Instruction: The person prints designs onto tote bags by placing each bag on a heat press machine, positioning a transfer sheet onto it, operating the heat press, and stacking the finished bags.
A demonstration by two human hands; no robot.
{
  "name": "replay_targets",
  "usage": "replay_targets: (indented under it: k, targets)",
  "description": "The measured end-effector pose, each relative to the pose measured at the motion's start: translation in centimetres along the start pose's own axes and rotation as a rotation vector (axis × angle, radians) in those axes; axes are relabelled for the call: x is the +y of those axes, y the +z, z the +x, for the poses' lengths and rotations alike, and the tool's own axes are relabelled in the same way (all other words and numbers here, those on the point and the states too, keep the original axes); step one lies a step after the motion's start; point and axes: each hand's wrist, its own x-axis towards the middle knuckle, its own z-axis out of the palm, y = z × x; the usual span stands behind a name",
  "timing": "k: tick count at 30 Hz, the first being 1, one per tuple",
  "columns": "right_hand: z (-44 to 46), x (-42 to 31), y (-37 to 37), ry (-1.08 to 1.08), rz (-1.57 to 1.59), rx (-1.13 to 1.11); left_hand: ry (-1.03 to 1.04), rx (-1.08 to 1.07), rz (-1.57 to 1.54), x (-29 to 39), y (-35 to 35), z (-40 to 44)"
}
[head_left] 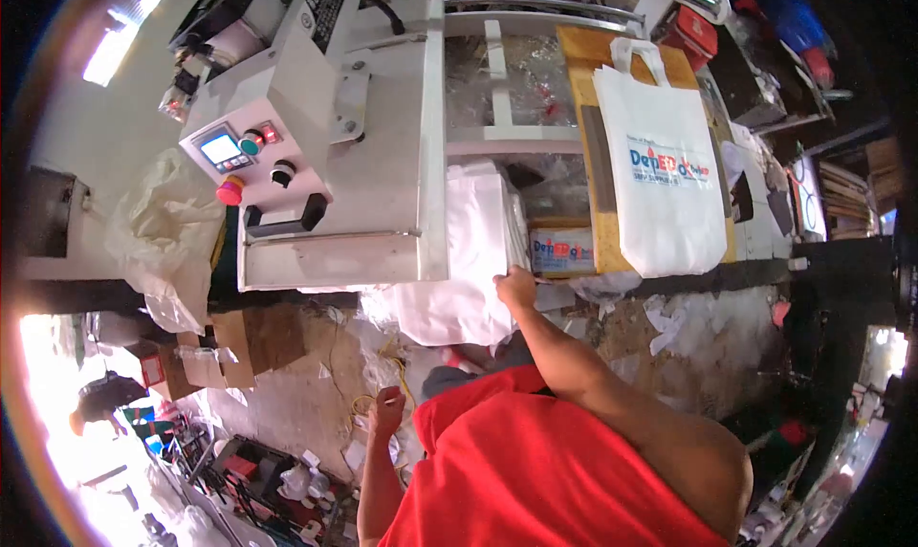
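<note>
My right hand is closed on the right edge of a white fabric bag, whose lower part hangs over the front of the machine. More white bags lie stacked beneath and beside it. My left hand is low, away from the bags, with its fingers curled in and nothing visible in them. To the right, a white bag with blue and red lettering lies flat on a yellowish board, handles toward the back. A smaller printed piece with similar lettering shows between the stack and the board.
A white machine with a control panel, red button and black handle stands at left. Crumpled plastic hangs beside it. Cardboard boxes and scraps lie on the floor. A red container is at the back right.
</note>
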Motion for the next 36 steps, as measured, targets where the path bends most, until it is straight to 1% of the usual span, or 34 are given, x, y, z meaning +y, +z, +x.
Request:
replay_targets:
  k: [1,2,3,4,5,6,7,8,9,10,12,13,14,15,16,17,18,19,20,21,22,24,25,26,27,28,29,30,31,32,33,34,35,36]
  targets:
    - [-0.1,-0.3,-1.2,-0.014,0.008,-0.001,-0.017,0.007,-0.069,0.2,0.8,0.1]
    - [-0.3,-0.1,-2.8,0.01,0.12,-0.133,-0.015,0.021,-0.072,0.2,1.3,-0.1]
    - [-0.1,0.4,-3.8,0.033,0.229,-0.264,0.029,0.062,-0.046,1.3,1.8,-0.3]
    - [-0.5,1.0,-4.6,-0.038,0.326,-0.208,0.075,0.101,-0.02,2.4,1.8,-0.5]
    - [-1.0,1.9,-5.8,0.05,0.544,-0.327,0.101,0.132,-0.003,0.8,3.1,0.5]
    - [-2.1,2.0,-7.9,0.143,0.759,-0.448,0.139,0.182,-0.116,-0.3,5.0,2.2]
    - [-3.3,2.3,-10.0,0.133,0.756,-0.446,0.176,0.23,-0.231,-1.5,7.2,3.2]
    - [-5.6,1.3,-14.0,0.191,0.894,-0.547,-0.031,0.13,-0.489,2.6,6.8,1.8]
    - [-7.2,0.8,-16.8,0.246,1.028,-0.649,-0.238,0.023,-0.744,8.2,5.5,0.4]
    - [-8.0,1.3,-18.0,0.232,1.019,-0.647,-0.23,0.025,-0.758,9.5,5.4,0.1]
    - [-9.7,3.2,-19.9,0.166,1.143,-0.694,-0.292,-0.478,-1.173,10.8,5.5,-0.7]
    - [-10.5,3.7,-20.8,0.174,1.208,-0.66,-0.274,-0.475,-1.178,11.6,5.4,-1.2]
    - [-10.8,4.2,-22.0,0.152,1.211,-0.659,-0.05,-0.38,-1.064,12.4,5.2,-1.5]
    - [-12.3,3.6,-24.5,0.104,1.149,-0.615,0.16,-0.285,-0.94,13.3,4.6,-2.2]
    - [-13.9,3.3,-26.8,0.065,1.085,-0.569,0.167,-0.287,-0.941,15.3,2.8,-4.0]
    - [-15.0,3.2,-28.3,0.097,1.089,-0.517,0.26,-0.273,-0.981,18.6,0.1,-7.0]
    - [-16.1,3.0,-30.0,0.086,1.088,-0.509,0.36,-0.259,-1.019,21.2,-2.0,-9.5]
    - [-17.1,2.7,-31.5,0.06,1.096,-0.458,0.378,-0.262,-1.018,22.2,-3.3,-10.9]
    - [-17.8,2.6,-32.8,0.035,1.106,-0.405,0.477,-0.325,-0.98,23.0,-4.6,-11.7]
    - [-18.3,3.1,-33.9,-0.067,1.211,-0.413,0.57,-0.39,-0.938,24.1,-5.6,-13.0]
    - [-18.8,2.8,-35.6,-0.076,1.218,-0.398,0.632,-0.346,-0.902,26.6,-6.3,-14.8]
    - [-19.4,1.9,-39.5,-0.242,1.047,-0.373,0.73,-0.126,-0.77,30.9,-6.9,-16.8]
    - [-18.5,2.2,-40.4,-0.239,1.16,-0.432,0.733,-0.106,-0.767,33.0,-7.2,-17.1]
    - [-17.1,2.2,-42.1,-0.243,1.17,-0.398,0.736,-0.083,-0.761,35.0,-7.7,-16.9]
    - [-15.3,1.8,-44.1,-0.376,1.189,-0.38,0.857,-0.029,-0.671,37.2,-8.0,-16.6]
    - [-13.4,1.2,-46.2,-0.508,1.202,-0.367,0.98,0.101,-0.534,39.8,-8.2,-15.4]
    - [-12.0,-0.6,-49.5,-0.56,1.073,-0.22,1.082,0.274,-0.427,43.4,-8.0,-14.8]
    - [-10.2,-2.3,-53.4,-0.608,0.939,-0.078,1.13,0.422,-0.312,47.0,-8.3,-14.3]
    - [-7.2,-2.9,-56.7,-0.675,1.098,-0.165,1.147,0.519,-0.329,51.1,-8.1,-15.6]
    - [-6.7,-4.3,-59.9,-1.024,1.034,0.171,1.33,0.648,-0.405,54.7,-7.5,-15.8]
    - [-8.5,-5.8,-64.0,-1.141,0.827,0.523,1.516,0.992,-0.268,57.9,-7.2,-16.6]
    - [-8.5,-6.0,-67.1,-1.462,0.728,0.852,1.613,1.038,-0.539,60.2,-5.5,-17.0]
    - [-8.1,-5.5,-69.5,-1.646,0.645,1.098,1.626,1.164,-0.549,61.6,-4.0,-17.1]
    - [-7.7,-4.6,-70.6,-1.708,0.689,1.186,1.646,1.263,-0.541,62.7,-2.4,-16.7]
